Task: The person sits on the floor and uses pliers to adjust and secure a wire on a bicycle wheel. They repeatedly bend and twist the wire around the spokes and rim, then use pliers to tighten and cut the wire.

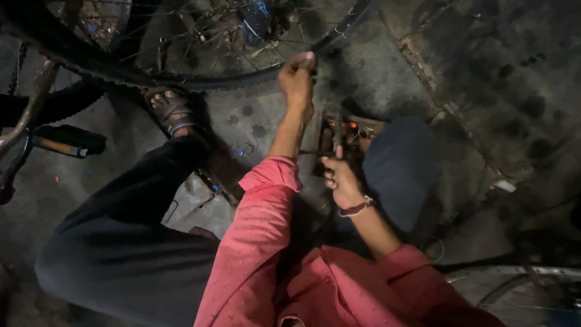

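Observation:
My left hand (298,79) reaches forward with its fingers closed on the lower edge of a bicycle wheel (200,79), at the black tyre and rim. The wheel's spokes and hub fill the top of the view. My right hand (342,181), with a band on the wrist, is curled around a thin dark tool (311,153) that sticks out to the left. It hovers just in front of a small open box of parts (348,130) on the ground. Both sleeves are red.
My left leg in dark trousers ends in a sandalled foot (172,112) under the tyre. A bicycle pedal (66,140) and crank are at the left. A dark blue rounded shape (399,169) lies right of the box. Another wheel (514,284) shows at the bottom right. The concrete floor is stained.

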